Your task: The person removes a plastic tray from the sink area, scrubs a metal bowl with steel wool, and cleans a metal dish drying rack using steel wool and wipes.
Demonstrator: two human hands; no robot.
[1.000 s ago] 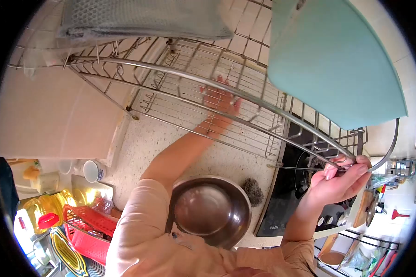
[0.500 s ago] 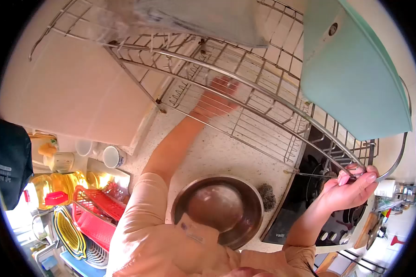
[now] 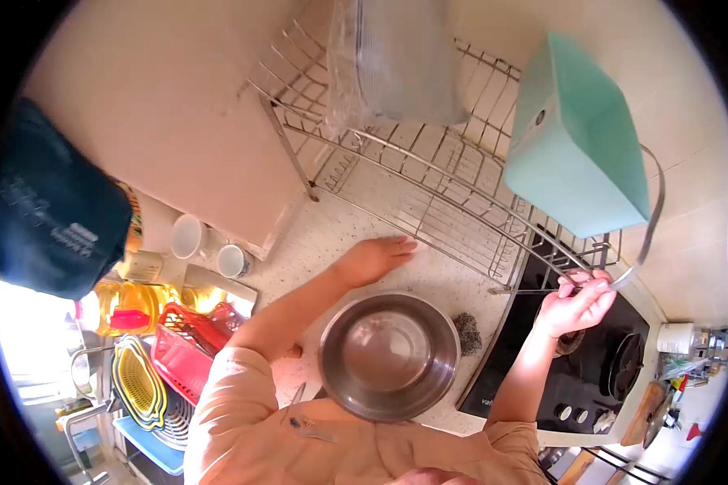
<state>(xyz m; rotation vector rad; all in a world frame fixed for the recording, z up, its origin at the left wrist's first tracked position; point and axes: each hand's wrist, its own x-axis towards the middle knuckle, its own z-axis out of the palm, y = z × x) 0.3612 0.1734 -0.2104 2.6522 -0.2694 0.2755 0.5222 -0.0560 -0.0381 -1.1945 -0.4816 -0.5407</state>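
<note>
My right hand is closed round the right end of a two-tier metal wire rack, above the stove. My left hand lies on the speckled countertop, just in front of the rack's lower front wire. Its fingers are stretched out and together; I see nothing held in it. On the upper tier stand a mint-green plastic bin and a clear plastic bag with something pale inside. A wide stainless steel basin sits close to my body, nearer than the left hand.
A wire scourer lies between the basin and the black gas stove. At left are white cups, yellow oil bottles, a red plastic basket and a hanging dark bag. A wall borders the counter behind.
My left hand has drawn back from under the rack toward me and now rests in front of it. My right hand keeps hold of the rack's end. The camera view has shifted.
</note>
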